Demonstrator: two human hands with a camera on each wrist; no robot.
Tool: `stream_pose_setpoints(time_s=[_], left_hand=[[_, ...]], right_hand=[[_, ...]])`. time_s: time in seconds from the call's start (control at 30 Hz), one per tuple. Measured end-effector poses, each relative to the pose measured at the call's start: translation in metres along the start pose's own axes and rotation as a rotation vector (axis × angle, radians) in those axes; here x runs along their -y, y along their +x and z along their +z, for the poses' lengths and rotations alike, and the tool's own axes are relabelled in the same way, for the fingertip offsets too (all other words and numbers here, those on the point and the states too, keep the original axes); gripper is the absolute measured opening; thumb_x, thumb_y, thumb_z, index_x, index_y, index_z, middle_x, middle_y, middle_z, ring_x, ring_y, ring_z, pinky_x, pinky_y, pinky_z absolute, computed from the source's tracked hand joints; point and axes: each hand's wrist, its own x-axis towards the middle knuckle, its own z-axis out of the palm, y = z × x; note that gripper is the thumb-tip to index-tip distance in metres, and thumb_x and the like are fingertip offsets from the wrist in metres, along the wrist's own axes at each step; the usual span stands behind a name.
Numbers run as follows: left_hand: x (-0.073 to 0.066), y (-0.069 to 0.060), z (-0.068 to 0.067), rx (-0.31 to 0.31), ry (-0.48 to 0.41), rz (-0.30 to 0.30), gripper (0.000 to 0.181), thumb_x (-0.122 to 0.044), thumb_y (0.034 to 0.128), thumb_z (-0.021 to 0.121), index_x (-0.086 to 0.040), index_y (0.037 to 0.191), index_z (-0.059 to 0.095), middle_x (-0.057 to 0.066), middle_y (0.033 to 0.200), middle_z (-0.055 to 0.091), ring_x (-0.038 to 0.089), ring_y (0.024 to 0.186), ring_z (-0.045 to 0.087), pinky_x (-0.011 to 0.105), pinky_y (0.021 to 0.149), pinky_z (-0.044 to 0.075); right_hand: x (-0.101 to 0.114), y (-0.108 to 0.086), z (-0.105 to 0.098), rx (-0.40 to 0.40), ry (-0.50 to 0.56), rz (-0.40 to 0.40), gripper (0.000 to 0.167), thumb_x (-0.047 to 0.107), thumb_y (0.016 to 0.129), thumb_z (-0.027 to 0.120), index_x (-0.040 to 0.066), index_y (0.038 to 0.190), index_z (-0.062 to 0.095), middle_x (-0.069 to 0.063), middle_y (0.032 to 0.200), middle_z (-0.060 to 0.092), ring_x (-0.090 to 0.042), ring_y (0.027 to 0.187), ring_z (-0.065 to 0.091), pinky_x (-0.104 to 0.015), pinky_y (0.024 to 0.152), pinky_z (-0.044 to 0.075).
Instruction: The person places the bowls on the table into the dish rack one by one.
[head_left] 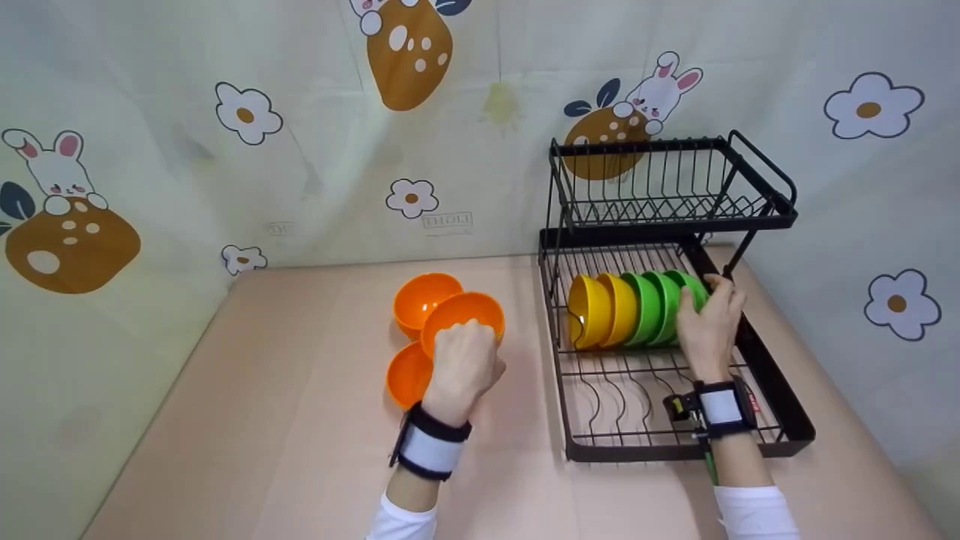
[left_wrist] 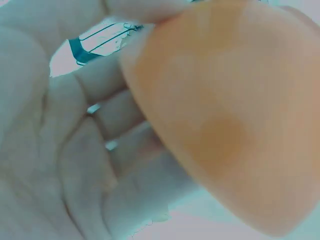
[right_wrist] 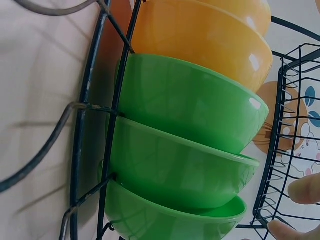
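Observation:
My left hand [head_left: 463,367] pinches the rim of an orange bowl [head_left: 466,306], tilted above two other orange bowls, one behind [head_left: 424,301] and one in front [head_left: 407,375]. In the left wrist view that bowl [left_wrist: 225,110] fills the right side, with the fingers around its edge. My right hand [head_left: 709,326] is at the rightmost green bowl [head_left: 686,287] in the rack, fingers spread; contact cannot be made out. Two yellow bowls [head_left: 589,311] and several green bowls [right_wrist: 185,100] stand on edge in one row.
The black two-tier dish rack [head_left: 622,452] stands on the right of the pale table [head_left: 300,435]. Its upper basket [head_left: 675,223] overhangs the back of the lower tier, with wire dividers [head_left: 619,397] in front of the bowls. A patterned curtain [head_left: 322,187] hangs behind.

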Motion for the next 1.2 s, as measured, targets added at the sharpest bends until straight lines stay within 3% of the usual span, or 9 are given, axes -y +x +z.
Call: stream_pose_setpoints(time_s=[0.17,0.3,0.4,0.53,0.73,0.83,1.0,1.07,1.2], left_hand=[[0.000,0.003,0.006,-0.136,-0.022,0.121,0.045,0.005,0.0655,0.074,-0.013,0.056,0.034,-0.002,0.059,0.028,0.020,0.048,0.056,0.032,0.044,0.045],[-0.001,0.006,0.010,-0.185,-0.062,0.194,0.050,0.008,0.0665,0.075,-0.015,0.058,0.031,-0.004,0.061,0.020,0.012,0.049,0.033,0.027,0.044,0.036],[-0.002,0.009,0.014,-0.218,-0.063,0.259,0.048,0.007,0.0678,0.077,-0.015,0.057,0.036,-0.004,0.061,0.020,0.011,0.053,0.025,0.024,0.043,0.032],[-0.004,0.010,0.016,-0.215,-0.047,0.332,0.033,0.004,0.0707,0.080,-0.014,0.057,0.056,-0.004,0.058,0.035,0.009,0.052,0.028,0.022,0.043,0.033],[-0.008,0.011,0.016,-0.170,-0.062,0.420,0.017,-0.004,0.0787,0.088,-0.013,0.070,0.076,-0.001,0.063,0.059,0.011,0.053,0.048,0.021,0.049,0.042],[-0.011,0.012,0.018,-0.156,-0.081,0.464,0.014,-0.005,0.0794,0.089,-0.013,0.074,0.078,-0.002,0.065,0.062,0.011,0.055,0.054,0.020,0.051,0.043],[-0.018,0.012,0.022,-0.162,-0.113,0.538,0.014,-0.006,0.0797,0.089,-0.014,0.074,0.078,-0.003,0.068,0.065,0.011,0.058,0.058,0.018,0.052,0.044],[-0.022,0.012,0.022,-0.179,-0.123,0.567,0.015,-0.008,0.0800,0.090,-0.014,0.074,0.077,-0.003,0.069,0.065,0.011,0.059,0.059,0.019,0.053,0.045],[-0.028,0.012,0.022,-0.176,-0.131,0.620,0.016,-0.010,0.0816,0.091,-0.015,0.076,0.077,-0.004,0.071,0.066,0.010,0.061,0.060,0.017,0.053,0.047]], right_hand=[[0.001,-0.001,0.002,0.005,0.014,-0.033,0.047,0.013,0.112,0.054,-0.010,0.152,0.042,-0.036,0.154,0.036,-0.052,0.143,0.042,-0.065,0.120,0.038],[0.004,-0.002,0.002,0.032,0.020,-0.071,0.046,0.010,0.112,0.055,-0.012,0.150,0.043,-0.037,0.150,0.039,-0.052,0.140,0.044,-0.064,0.120,0.038],[0.008,-0.002,-0.001,0.076,0.011,-0.085,0.048,0.011,0.112,0.055,-0.013,0.151,0.042,-0.037,0.150,0.040,-0.052,0.141,0.044,-0.065,0.120,0.037],[0.019,-0.005,-0.004,0.158,0.000,-0.086,0.052,0.014,0.112,0.056,-0.011,0.154,0.040,-0.037,0.153,0.039,-0.052,0.142,0.043,-0.066,0.121,0.037],[0.038,-0.014,-0.009,0.355,0.016,-0.112,0.055,0.019,0.115,0.053,-0.012,0.157,0.037,-0.039,0.153,0.043,-0.055,0.143,0.047,-0.064,0.122,0.040],[0.038,-0.015,-0.009,0.479,0.017,-0.134,0.061,0.031,0.116,0.052,-0.008,0.160,0.036,-0.040,0.153,0.046,-0.056,0.141,0.050,-0.066,0.117,0.045],[0.026,-0.015,0.002,0.677,0.082,-0.152,0.073,0.050,0.114,0.052,-0.004,0.161,0.039,-0.038,0.145,0.056,-0.045,0.123,0.066,-0.055,0.105,0.058],[0.031,-0.020,0.003,0.742,0.122,-0.131,0.073,0.048,0.115,0.053,-0.007,0.160,0.038,-0.038,0.142,0.058,-0.042,0.119,0.069,-0.048,0.103,0.061],[0.055,-0.037,-0.002,0.847,0.176,-0.046,0.068,0.035,0.118,0.048,-0.011,0.164,0.027,-0.038,0.148,0.054,-0.041,0.126,0.067,-0.045,0.106,0.059]])
